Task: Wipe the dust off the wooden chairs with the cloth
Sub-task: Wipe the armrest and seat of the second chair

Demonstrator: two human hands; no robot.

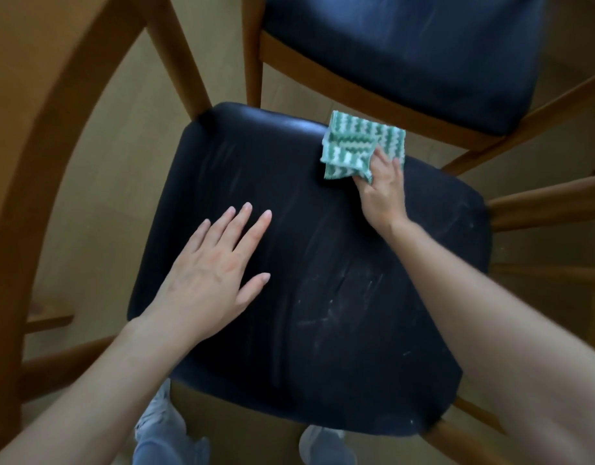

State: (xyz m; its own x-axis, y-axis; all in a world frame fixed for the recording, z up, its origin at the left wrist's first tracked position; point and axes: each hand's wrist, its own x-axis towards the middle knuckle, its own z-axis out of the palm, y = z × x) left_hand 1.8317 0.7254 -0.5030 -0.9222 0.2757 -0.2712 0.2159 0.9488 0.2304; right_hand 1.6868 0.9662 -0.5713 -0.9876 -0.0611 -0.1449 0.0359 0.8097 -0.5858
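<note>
Cloth (pixel 360 142) is lying at the seat's (pixel 323 297) far edge, with my right hand (pixel 383 193) pinching it. My left hand (pixel 209 280) is lying spread flat over the seat's near left.

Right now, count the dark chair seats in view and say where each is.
2. The near seat fills the centre, with the cloth at its far edge. The far seat stands beyond it at the top, cut off by the frame edge. Others may sit outside the view.

Dim, soft indoor light, no hard shadows. Faint sheen on near chair seat (pixel 289 263). Wide-angle bend at edges; chair back (pixel 37 162) & forearms blurred.
</note>
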